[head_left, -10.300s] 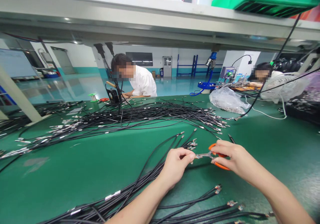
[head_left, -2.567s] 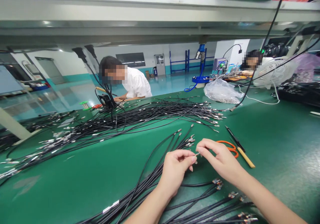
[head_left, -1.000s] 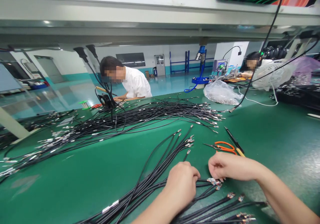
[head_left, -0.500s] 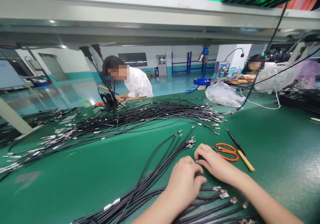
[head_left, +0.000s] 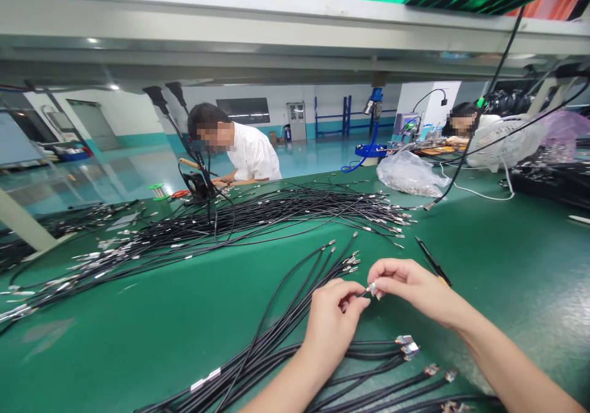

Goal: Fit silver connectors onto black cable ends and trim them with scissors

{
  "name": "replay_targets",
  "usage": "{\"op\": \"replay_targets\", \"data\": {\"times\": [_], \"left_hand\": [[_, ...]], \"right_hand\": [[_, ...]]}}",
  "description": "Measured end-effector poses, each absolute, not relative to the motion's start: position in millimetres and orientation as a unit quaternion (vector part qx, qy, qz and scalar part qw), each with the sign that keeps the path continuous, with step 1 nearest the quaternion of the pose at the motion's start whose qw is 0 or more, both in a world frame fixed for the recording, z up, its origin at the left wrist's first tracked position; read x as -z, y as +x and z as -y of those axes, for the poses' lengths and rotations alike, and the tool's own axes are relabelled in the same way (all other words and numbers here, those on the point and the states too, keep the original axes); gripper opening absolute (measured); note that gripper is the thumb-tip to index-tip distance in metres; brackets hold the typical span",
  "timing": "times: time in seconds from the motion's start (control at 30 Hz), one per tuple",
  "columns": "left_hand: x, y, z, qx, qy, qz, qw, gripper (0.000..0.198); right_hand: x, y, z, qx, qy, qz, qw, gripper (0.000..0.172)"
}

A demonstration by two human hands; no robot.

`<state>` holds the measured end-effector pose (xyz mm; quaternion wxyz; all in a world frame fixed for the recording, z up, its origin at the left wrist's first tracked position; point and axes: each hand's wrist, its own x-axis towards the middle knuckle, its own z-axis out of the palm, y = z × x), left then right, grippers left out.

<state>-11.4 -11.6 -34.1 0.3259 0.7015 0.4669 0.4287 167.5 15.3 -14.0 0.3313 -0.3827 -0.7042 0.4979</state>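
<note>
My left hand [head_left: 334, 321] is closed in a pinch on a black cable near its end. At that end is a small silvery connector [head_left: 371, 287] with coloured wire ends, pinched between the fingertips of my right hand [head_left: 405, 281]. A bundle of black cables [head_left: 281, 324] runs under and beside my left hand, its metal-tipped ends lying just beyond the fingers. Below my hands, more black cables [head_left: 382, 373] end in connectors with exposed coloured wires [head_left: 408, 346]. The orange scissors are hidden behind my right hand.
A black pen-like tool [head_left: 433, 260] lies past my right wrist. Across the green bench [head_left: 138, 321] stretches a large pile of cables [head_left: 276, 210]. A clear bag of small parts [head_left: 410, 176] stands at the back. A shelf [head_left: 230, 26] hangs overhead; two people sit beyond.
My left hand has shifted up and closed on a cable end. My right hand has moved slightly right, now pinching the connector and covering the scissors.
</note>
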Motion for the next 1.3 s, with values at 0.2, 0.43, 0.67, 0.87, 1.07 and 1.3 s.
{"op": "replay_targets", "data": {"times": [0.2,0.43,0.67,0.87,1.07,1.3], "left_hand": [[29.0,-11.7,11.8,-0.463,0.685,-0.466,0.316,0.011],[24.9,-9.3,12.4,-0.474,0.612,-0.481,0.412,0.012],[27.0,-10.7,7.6,-0.456,0.546,-0.447,0.542,0.016],[24.2,-12.0,8.5,-0.462,0.525,-0.434,0.568,0.023],[24.6,-11.7,9.5,-0.449,0.536,-0.43,0.571,0.022],[24.2,-13.0,9.1,-0.442,0.512,-0.41,0.612,0.022]], "right_hand": [[11.2,164.3,-14.4,-0.495,-0.381,0.7,0.346,0.017],[12.6,159.3,-11.5,-0.355,-0.429,0.755,0.348,0.022],[15.4,155.0,-8.7,-0.314,-0.438,0.774,0.333,0.031],[13.6,152.7,-5.7,-0.318,-0.441,0.768,0.34,0.029],[12.0,150.7,-3.4,-0.312,-0.445,0.765,0.346,0.031],[18.6,151.2,-6.2,-0.35,-0.443,0.746,0.353,0.032]]}}
